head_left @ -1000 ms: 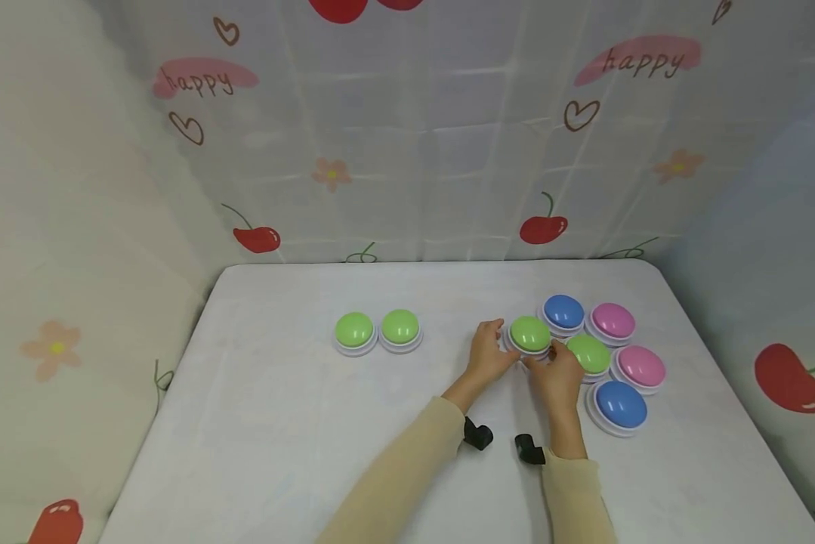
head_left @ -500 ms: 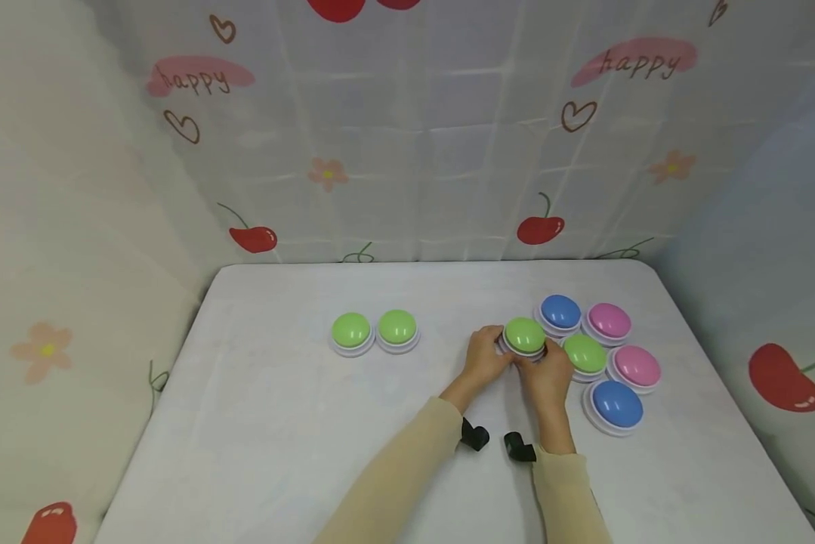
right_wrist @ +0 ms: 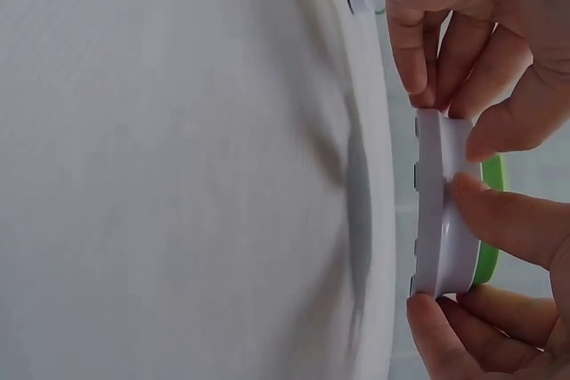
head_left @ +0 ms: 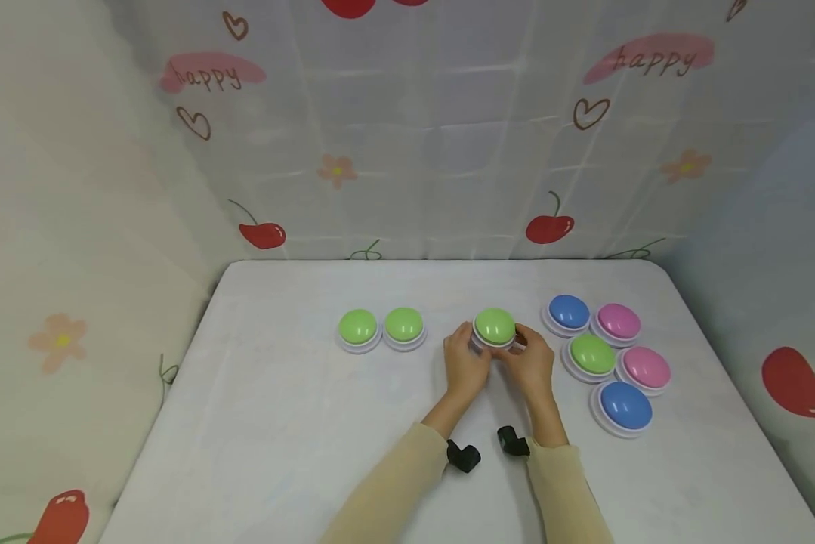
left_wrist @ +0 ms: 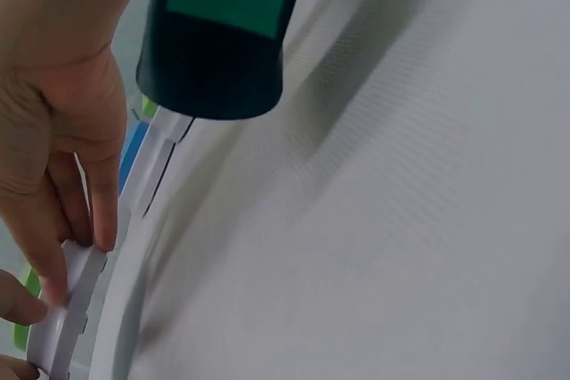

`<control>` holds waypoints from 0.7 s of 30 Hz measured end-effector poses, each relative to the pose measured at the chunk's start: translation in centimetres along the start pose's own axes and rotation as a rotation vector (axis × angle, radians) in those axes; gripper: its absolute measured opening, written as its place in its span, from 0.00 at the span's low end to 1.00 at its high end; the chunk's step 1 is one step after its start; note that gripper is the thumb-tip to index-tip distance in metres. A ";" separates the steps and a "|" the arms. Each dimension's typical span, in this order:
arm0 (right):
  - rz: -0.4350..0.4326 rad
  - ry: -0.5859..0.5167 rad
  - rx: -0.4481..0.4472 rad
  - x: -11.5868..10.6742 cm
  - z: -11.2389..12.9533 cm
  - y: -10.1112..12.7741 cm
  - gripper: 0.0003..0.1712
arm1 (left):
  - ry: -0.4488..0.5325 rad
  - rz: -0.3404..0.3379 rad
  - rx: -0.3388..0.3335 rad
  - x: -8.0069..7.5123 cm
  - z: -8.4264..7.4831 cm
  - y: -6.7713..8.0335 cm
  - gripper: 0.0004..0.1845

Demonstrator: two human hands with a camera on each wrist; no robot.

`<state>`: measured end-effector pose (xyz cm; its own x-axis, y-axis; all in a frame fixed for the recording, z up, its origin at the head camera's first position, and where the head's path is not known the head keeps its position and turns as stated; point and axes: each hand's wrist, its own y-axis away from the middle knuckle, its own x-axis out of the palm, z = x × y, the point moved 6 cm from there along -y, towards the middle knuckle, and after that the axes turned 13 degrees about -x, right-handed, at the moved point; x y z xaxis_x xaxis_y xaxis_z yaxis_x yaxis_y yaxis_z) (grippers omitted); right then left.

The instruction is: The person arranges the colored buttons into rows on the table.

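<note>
A push button with a green dome and white base is held between both hands, lifted off the white table. My left hand grips the base from the left, and my right hand grips it from the right. In the right wrist view the thumbs of both hands press the near side of the white base, its underside facing the tabletop across a gap. To the left sit two matching green buttons, one green button beside another green button, nearly touching.
Right of my hands stands a cluster: a blue button, pink button, green button, second pink button and second blue button. Patterned curtains surround the white table at the back and sides.
Both hands have taken the green button away from the cluster and moved it left. The other buttons keep their places on the table; the head view shifts slightly.
</note>
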<state>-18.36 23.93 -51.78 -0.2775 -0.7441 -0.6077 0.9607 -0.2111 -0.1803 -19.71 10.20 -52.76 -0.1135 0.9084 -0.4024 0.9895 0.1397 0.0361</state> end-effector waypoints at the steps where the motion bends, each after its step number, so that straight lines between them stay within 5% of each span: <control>1: 0.015 -0.012 -0.005 0.4 0.3 -0.2 0.40 | 0.017 -0.023 -0.007 -0.4 0.2 0.1 0.29; 11: 0.095 -0.117 -0.090 3.2 2.4 -1.1 0.38 | 0.079 -0.173 -0.029 -3.3 1.3 0.2 0.30; 21: 0.195 -0.096 -0.140 4.6 3.1 -1.9 0.39 | 0.097 -0.217 -0.065 -3.9 2.3 0.5 0.31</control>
<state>-21.40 18.95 -51.83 -0.0784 -0.8201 -0.5668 0.9841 0.0273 -0.1757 -18.53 5.85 -53.24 -0.3341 0.8873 -0.3180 0.9335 0.3581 0.0184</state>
